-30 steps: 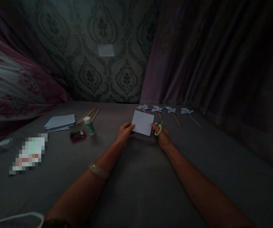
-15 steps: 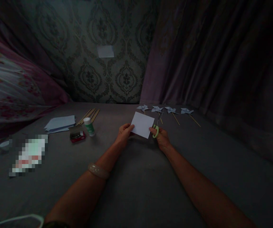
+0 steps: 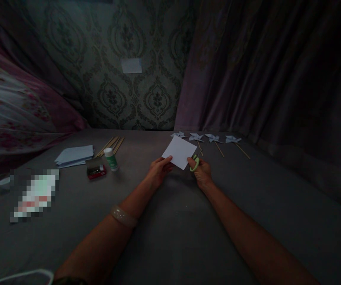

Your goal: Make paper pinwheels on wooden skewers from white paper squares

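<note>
A square sheet of white paper (image 3: 180, 152) is held up over the table, turned so that one corner points down. My left hand (image 3: 159, 170) pinches its lower left edge, thumb on top. In my right hand (image 3: 201, 172) is a pair of scissors (image 3: 194, 164) with light green handles, its short visible blades pointing up and away. The right thumb is close to the paper's right edge; whether it touches, I cannot tell. Just beyond the sheet lie several paper pinwheels (image 3: 212, 138) on thin wooden sticks, one partly hidden by the paper.
At left on the grey-covered table (image 3: 164, 237) are a stack of white paper (image 3: 74, 155), several wooden sticks (image 3: 117, 145), a white-and-green glue stick (image 3: 111, 159) and a small open red box (image 3: 97, 171). A blurred-out packet (image 3: 38, 194) lies nearer. Curtains (image 3: 235, 79) hang at right.
The paper has turned so that a corner points down toward me. My left hand has shifted slightly right along its edge, and the scissors have tilted, their blades looking shorter.
</note>
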A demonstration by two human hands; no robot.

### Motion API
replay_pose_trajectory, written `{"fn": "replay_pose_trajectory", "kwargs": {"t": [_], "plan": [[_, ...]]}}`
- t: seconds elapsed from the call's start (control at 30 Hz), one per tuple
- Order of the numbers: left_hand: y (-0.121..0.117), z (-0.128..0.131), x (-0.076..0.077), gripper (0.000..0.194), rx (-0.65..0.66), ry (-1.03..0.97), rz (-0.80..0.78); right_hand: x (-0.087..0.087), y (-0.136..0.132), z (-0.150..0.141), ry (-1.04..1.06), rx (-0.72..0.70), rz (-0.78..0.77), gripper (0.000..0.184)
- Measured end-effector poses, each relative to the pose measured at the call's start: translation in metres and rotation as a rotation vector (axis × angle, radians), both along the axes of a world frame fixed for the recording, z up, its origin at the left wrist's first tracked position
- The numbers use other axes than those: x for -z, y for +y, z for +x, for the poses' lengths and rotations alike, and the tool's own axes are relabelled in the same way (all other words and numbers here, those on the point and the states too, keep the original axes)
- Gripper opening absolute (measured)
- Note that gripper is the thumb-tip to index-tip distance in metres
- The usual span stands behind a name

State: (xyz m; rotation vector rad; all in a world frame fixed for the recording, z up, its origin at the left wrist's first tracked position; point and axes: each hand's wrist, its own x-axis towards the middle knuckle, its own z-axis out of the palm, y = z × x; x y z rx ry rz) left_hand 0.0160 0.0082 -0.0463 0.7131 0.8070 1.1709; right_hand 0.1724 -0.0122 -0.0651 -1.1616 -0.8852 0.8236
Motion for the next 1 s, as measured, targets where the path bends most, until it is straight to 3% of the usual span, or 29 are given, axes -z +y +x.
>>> {"fn": "replay_pose_trajectory", "kwargs": {"t": [0.47, 0.67, 1.0], "plan": [[-0.017, 0.018, 0.003, 0.029, 0.031, 0.051, 0.020, -0.016, -0.007, -0.010, -0.023, 0.024, 0.093, 0.042], [-0.015, 0.015, 0.001, 0.034, -0.051, 0.071, 0.064, -0.017, -0.008, -0.010, -0.068, 0.001, 0.068, 0.044], [0.003, -0.007, -0.011, 0.032, -0.249, -0.011, 0.185, -0.008, -0.011, -0.010, -0.494, -0.283, -0.142, 0.057]]}}
